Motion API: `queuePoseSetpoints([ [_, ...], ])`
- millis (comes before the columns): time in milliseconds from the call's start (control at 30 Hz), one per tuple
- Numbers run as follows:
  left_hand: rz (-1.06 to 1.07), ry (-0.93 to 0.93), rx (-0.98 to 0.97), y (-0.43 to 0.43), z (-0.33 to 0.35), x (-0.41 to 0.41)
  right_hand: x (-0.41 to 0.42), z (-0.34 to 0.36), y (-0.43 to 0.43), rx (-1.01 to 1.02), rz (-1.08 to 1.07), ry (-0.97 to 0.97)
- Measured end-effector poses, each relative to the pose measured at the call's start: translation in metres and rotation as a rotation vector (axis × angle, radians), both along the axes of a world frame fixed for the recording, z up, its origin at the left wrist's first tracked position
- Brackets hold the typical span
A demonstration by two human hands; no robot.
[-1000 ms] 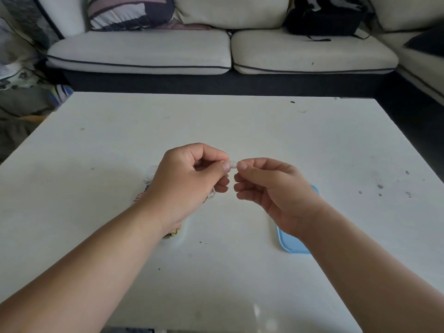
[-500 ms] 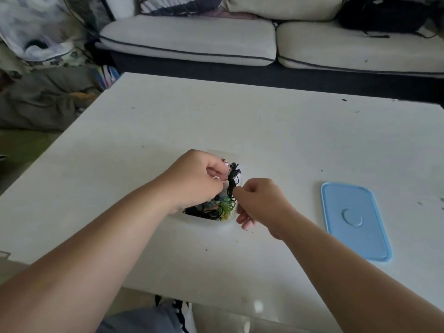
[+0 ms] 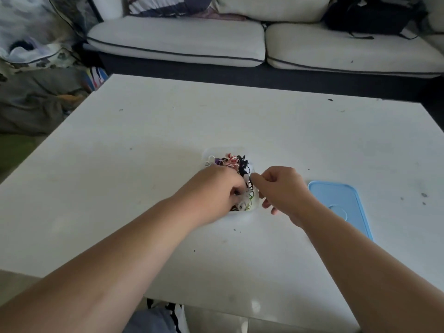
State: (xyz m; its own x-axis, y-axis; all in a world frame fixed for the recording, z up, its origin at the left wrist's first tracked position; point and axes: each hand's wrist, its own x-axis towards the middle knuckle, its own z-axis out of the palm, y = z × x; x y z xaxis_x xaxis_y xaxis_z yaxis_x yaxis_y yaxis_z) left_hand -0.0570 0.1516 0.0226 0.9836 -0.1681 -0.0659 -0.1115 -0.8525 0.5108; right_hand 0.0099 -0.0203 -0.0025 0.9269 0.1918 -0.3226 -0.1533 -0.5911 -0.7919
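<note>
Blue lid point(image 3: 341, 195) flat on the white counter point(image 3: 168, 131), right of centre. Beyond the far edge, a pale sofa point(image 3: 177, 42) bearing a striped cushion point(image 3: 168, 6) and a black bag point(image 3: 367, 18). At left, crumpled fabric point(image 3: 31, 39) in a heap.

The scene is lit softly and rather dimly from above, so no hard shadows are cast. Only faint shade is seen on the white table point(image 3: 240, 121) under the forearms, and a small glare spot near its front edge. The fingers of the left hand point(image 3: 216, 191) are smeared by motion blur. Straight lines are bowed toward the edges.
</note>
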Motion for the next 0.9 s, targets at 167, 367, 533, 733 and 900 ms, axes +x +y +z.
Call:
queuePoseSetpoints([
  [167,0.015,0.081,0.231,-0.021,-0.005,0.006,0.002,0.001,-0.017,0.030,-0.043,0.017],
  [367,-0.023,-0.145,0.453,-0.065,0.019,0.004,0.011,0.000,-0.054,-0.089,-0.106,-0.122],
  [533,-0.070,0.041,0.137,-0.128,0.000,0.003,0.014,-0.005,-0.120,-0.435,-0.204,-0.172],
  [733,-0.197,0.268,0.202,-0.161,-0.038,0.009,0.002,0.000,-0.168,-0.524,-0.250,0.084],
  [900,-0.174,0.245,0.249,-0.170,-0.038,0.010,0.002,0.010,-0.159,-0.130,-0.415,0.124],
])
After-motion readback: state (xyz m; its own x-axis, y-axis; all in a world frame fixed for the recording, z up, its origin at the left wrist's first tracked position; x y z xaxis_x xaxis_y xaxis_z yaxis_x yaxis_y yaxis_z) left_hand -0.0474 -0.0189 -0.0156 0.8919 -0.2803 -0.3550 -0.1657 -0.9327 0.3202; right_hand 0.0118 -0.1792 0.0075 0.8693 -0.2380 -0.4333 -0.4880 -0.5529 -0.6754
